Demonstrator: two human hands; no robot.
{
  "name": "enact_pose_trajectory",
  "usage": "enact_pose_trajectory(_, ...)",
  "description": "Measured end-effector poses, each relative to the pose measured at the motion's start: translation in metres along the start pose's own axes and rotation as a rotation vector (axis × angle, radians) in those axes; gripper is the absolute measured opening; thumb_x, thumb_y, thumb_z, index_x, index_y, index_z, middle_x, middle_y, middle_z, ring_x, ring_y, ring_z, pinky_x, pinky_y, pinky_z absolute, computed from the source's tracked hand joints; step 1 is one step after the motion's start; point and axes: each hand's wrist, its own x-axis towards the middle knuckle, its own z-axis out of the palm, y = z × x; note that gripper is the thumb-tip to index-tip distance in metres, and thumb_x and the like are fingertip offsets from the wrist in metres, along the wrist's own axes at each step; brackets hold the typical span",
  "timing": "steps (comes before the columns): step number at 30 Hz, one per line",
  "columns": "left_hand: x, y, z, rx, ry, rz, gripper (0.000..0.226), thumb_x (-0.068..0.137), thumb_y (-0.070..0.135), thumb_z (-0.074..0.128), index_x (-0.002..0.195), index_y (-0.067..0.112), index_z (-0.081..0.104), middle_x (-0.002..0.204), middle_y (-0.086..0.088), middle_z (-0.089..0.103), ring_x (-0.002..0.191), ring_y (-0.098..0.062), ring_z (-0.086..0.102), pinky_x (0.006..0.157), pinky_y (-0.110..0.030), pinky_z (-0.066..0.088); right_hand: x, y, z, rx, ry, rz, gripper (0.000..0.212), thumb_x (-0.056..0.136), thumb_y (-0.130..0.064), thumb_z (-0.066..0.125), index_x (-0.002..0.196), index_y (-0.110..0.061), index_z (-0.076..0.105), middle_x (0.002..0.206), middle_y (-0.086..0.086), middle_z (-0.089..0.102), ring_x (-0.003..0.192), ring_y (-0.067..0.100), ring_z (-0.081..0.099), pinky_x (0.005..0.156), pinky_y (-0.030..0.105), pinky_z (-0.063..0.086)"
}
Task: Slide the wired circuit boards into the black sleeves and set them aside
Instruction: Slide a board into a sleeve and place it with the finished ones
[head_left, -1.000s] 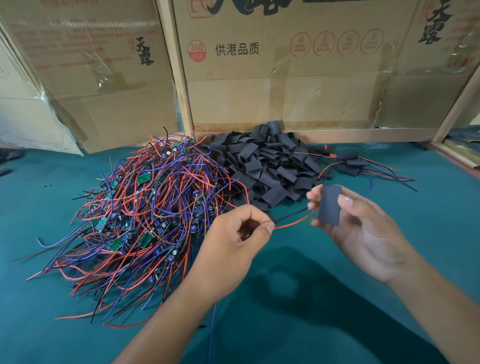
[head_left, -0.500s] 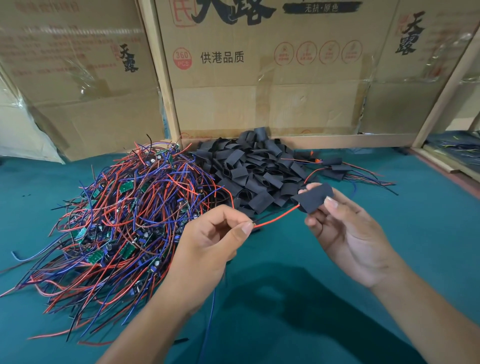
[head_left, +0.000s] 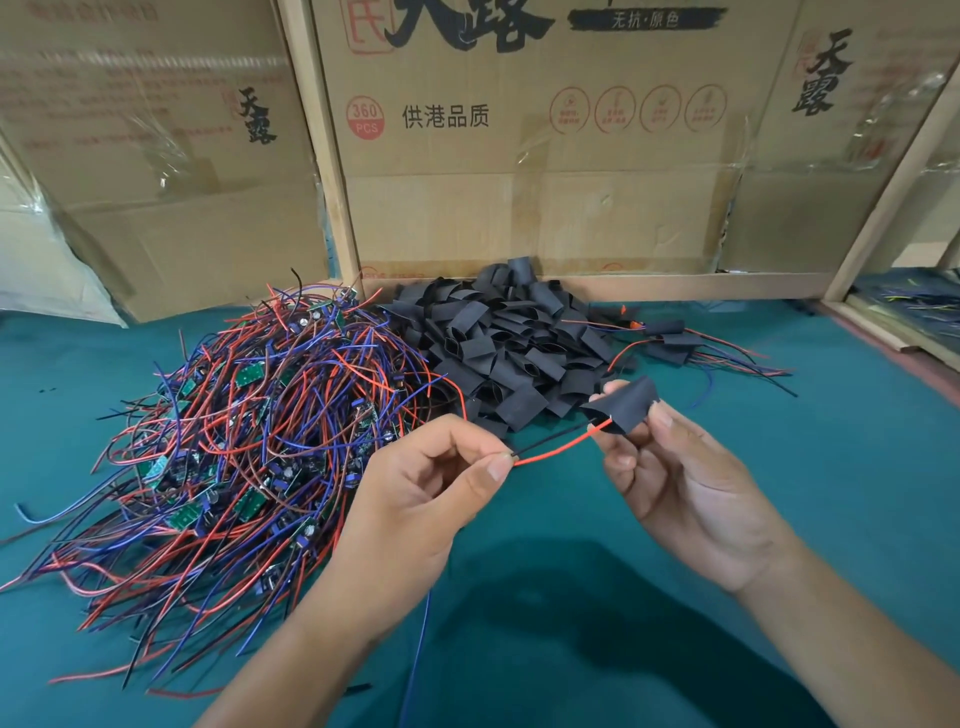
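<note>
- Just in front of the sleeve pile (head_left: 511, 353), my right hand (head_left: 691, 483) pinches one black sleeve (head_left: 623, 404) between thumb and fingers, its mouth turned toward my other hand.
- Nearer me than that pile, my left hand (head_left: 421, 499) is curled, thumb and forefinger pinching a red wire (head_left: 553, 451) and a black one beside it; both leads reach the sleeve's mouth.
- I cannot see the board itself; I judge it is tucked inside my left fist.
- Left of the pile lies the tangle of wired boards (head_left: 244, 436); just right of it lie a few sleeved ones (head_left: 670, 340), set aside on the green mat (head_left: 857, 467).
- Step in hand, as I read it: threading the leads through the sleeve, board not yet in.
- Next I need to hold the mouth open, feed both wires through together, then ease the board in squarely.
</note>
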Motion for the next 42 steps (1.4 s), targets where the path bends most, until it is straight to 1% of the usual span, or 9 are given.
enact_pose_trajectory(3,0.0,0.0,0.0,-0.001,-0.006,0.006,0.016,0.085,0.028,0.067,0.083,0.013,0.066,0.067,0.017,0.053,0.058,-0.001,0.043,0.058,-0.011,0.037,-0.001,0.0,0.001,0.005,-0.01,0.027,0.026,0.064,-0.038,0.092,0.078,-0.02,0.079,0.09,-0.002,0.074,0.085,0.009,0.069,0.064,0.016,0.05)
enact_pose_trajectory(9,0.001,0.001,0.0,0.003,-0.004,-0.003,0.007,0.088,0.014,0.067,0.081,0.013,0.066,0.066,0.016,0.055,0.057,0.002,0.045,0.058,-0.009,0.038,0.0,-0.001,0.0,0.037,-0.036,0.047,0.036,0.069,-0.035,0.089,0.098,-0.017,0.079,0.105,0.001,0.074,0.094,0.011,0.07,0.064,0.016,0.051)
enact_pose_trajectory(16,0.0,0.003,0.001,0.012,-0.034,-0.021,0.007,0.087,0.013,0.065,0.081,0.014,0.068,0.066,0.016,0.058,0.057,0.003,0.048,0.058,-0.007,0.038,-0.001,-0.003,0.001,0.038,0.004,0.055,0.03,0.059,-0.037,0.095,0.077,-0.019,0.079,0.096,0.009,0.075,0.079,0.009,0.07,0.066,0.014,0.051)
enact_pose_trajectory(22,-0.001,0.002,0.0,0.018,-0.023,-0.012,0.007,0.088,0.012,0.065,0.081,0.013,0.067,0.066,0.016,0.057,0.057,0.003,0.047,0.058,-0.008,0.038,-0.001,-0.002,0.001,0.038,-0.024,0.053,0.036,0.065,-0.034,0.092,0.093,-0.016,0.08,0.108,0.005,0.074,0.09,0.011,0.07,0.064,0.016,0.051)
enact_pose_trajectory(27,0.0,0.0,0.001,0.056,-0.003,0.0,0.008,0.089,0.012,0.065,0.081,0.011,0.066,0.065,0.018,0.055,0.056,0.003,0.046,0.057,-0.006,0.036,-0.001,-0.001,-0.001,0.001,-0.063,0.037,0.045,0.07,-0.032,0.089,0.108,-0.013,0.075,0.111,0.006,0.071,0.078,0.01,0.062,0.065,0.02,0.052)
enact_pose_trajectory(30,0.0,-0.001,0.001,0.112,0.002,0.003,0.009,0.09,0.012,0.066,0.081,0.013,0.067,0.068,0.016,0.057,0.059,0.003,0.047,0.058,-0.005,0.036,-0.003,0.001,0.002,-0.082,-0.131,0.031,0.044,0.076,-0.03,0.084,0.114,-0.013,0.072,0.115,0.006,0.07,0.088,0.011,0.064,0.069,0.021,0.053)
enact_pose_trajectory(36,-0.002,-0.007,0.008,0.113,0.019,-0.069,0.015,0.09,0.007,0.07,0.08,0.018,0.068,0.068,0.013,0.06,0.057,0.001,0.047,0.056,-0.01,0.038,-0.003,0.014,0.005,-0.232,-0.103,0.036,0.031,0.082,-0.021,0.079,0.111,-0.014,0.073,0.111,0.005,0.069,0.094,0.013,0.064,0.073,0.024,0.053)
enact_pose_trajectory(39,-0.003,-0.008,0.011,0.068,0.025,-0.135,0.008,0.086,0.012,0.069,0.081,0.018,0.067,0.07,0.005,0.064,0.056,-0.005,0.048,0.055,-0.015,0.041,-0.002,0.023,0.006,-0.19,-0.03,0.074,0.029,0.076,-0.019,0.074,0.104,-0.013,0.076,0.103,0.007,0.068,0.087,0.014,0.064,0.07,0.024,0.054)
enact_pose_trajectory(42,-0.004,-0.011,0.013,0.047,0.032,-0.181,0.012,0.091,0.001,0.064,0.089,0.012,0.067,0.076,-0.002,0.072,0.058,-0.011,0.055,0.059,-0.018,0.047,0.0,0.027,0.007,-0.092,0.0,0.107,0.034,0.071,-0.024,0.084,0.103,-0.013,0.076,0.099,0.006,0.071,0.081,0.013,0.066,0.069,0.022,0.055)
